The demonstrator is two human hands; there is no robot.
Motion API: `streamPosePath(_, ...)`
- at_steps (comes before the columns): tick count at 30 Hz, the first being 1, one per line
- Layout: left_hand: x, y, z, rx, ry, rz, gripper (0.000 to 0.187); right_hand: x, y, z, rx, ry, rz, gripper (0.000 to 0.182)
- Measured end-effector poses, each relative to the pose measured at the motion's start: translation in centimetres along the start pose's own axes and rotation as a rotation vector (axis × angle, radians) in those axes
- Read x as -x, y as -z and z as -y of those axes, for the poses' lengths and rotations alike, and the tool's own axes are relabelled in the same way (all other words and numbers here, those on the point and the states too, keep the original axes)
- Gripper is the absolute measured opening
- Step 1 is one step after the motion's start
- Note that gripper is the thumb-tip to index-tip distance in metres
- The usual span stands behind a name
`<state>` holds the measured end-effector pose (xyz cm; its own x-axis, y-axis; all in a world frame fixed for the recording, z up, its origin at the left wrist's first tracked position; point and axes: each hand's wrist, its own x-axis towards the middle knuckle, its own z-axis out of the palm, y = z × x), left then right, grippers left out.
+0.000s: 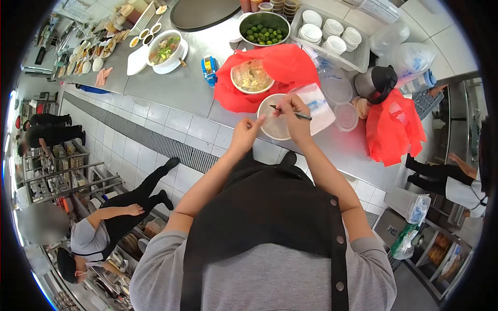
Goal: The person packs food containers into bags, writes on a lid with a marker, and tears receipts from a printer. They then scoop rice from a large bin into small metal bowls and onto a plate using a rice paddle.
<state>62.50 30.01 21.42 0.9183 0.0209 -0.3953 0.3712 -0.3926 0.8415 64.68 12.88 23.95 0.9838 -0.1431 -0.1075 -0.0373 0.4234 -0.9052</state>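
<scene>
My right hand (293, 116) is closed around a dark pen (304, 116), held over a round white-rimmed takeaway bowl (274, 127) at the counter's front edge. My left hand (246, 133) grips the bowl's left rim, its thumb on the edge. Whether a clear lid covers the bowl is hard to tell. Just behind it, a similar bowl of food (252, 76) sits on a spread red bag (297, 65). Under and beside my right hand lies a white sheet or packet (320, 110) with blue marks.
Clear plastic lids (346, 117), a dark jug (374, 84) and another red bag (395, 127) are to the right. Behind stand a bowl of limes (265, 29) and a crate (358, 61) of small cups. A blue tape dispenser (209, 71) and soup bowl (165, 50) are left. Co-workers stand nearby.
</scene>
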Motion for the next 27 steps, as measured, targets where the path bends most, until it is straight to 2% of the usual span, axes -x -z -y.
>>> streamPosePath(2, -0.6, -1.0, 2.1, -0.043, -0.056, 0.024, 0.053, -0.7, 1.2, -2.1, 0.407, 0.349, 0.092, 0.033)
streamPosePath(3, -0.8, -1.6, 2.6, 0.071, -0.074, 0.039, 0.054, -0.6, 1.2, -2.1, 0.322, 0.208, 0.047, 0.034)
streamPosePath(4, -0.9, -2.0, 3.1, 0.184, -0.093, 0.052, 0.055, -0.7, 1.4, -1.9, 0.319, 0.205, 0.051, 0.034)
streamPosePath(5, -0.5, -2.1, 2.9, 0.181, -0.089, 0.049, 0.055, -0.6, 1.4, -1.1, 0.316, 0.087, 0.118, 0.034)
streamPosePath(6, 0.1, -2.1, 2.2, 0.229, -0.038, 0.086, 0.053, -0.6, 1.3, -0.4, 0.312, -0.030, 0.182, 0.033)
streamPosePath(7, 0.7, -2.1, 1.5, 0.280, 0.011, 0.126, 0.050, -0.6, 1.2, 0.1, 0.312, -0.030, 0.177, 0.033)
streamPosePath(11, 2.4, -2.0, -0.3, 0.291, 0.135, 0.257, 0.058, -1.0, 1.9, 0.7, 0.430, 0.029, 0.211, 0.035)
streamPosePath(13, 1.8, -2.1, -0.4, 0.100, 0.141, 0.134, 0.060, -0.9, 2.2, 0.3, 0.440, 0.037, 0.197, 0.036)
streamPosePath(14, 1.6, -2.3, 0.0, 0.096, 0.144, 0.140, 0.060, -0.7, 2.2, 0.2, 0.449, 0.051, 0.207, 0.038)
streamPosePath(16, 1.1, -2.7, 1.0, 0.185, -0.013, 0.134, 0.055, -0.8, 2.4, -0.2, 0.459, 0.061, 0.214, 0.040)
streamPosePath(18, 1.0, -2.8, 1.3, 0.145, -0.027, 0.127, 0.056, -1.0, 2.6, -0.8, 0.470, 0.201, 0.260, 0.041)
streamPosePath(19, 0.9, -2.9, 1.5, 0.105, -0.045, 0.120, 0.056, -1.0, 2.8, -1.1, 0.469, 0.199, 0.255, 0.041)
streamPosePath(21, 0.9, -2.9, 1.5, 0.084, -0.037, 0.127, 0.059, -0.9, 2.7, -1.2, 0.604, 0.335, 0.279, 0.039)
streamPosePath(27, 0.9, -2.8, 1.3, 0.060, -0.006, 0.143, 0.061, -0.9, 2.7, -1.0, 0.703, 0.374, 0.323, 0.036)
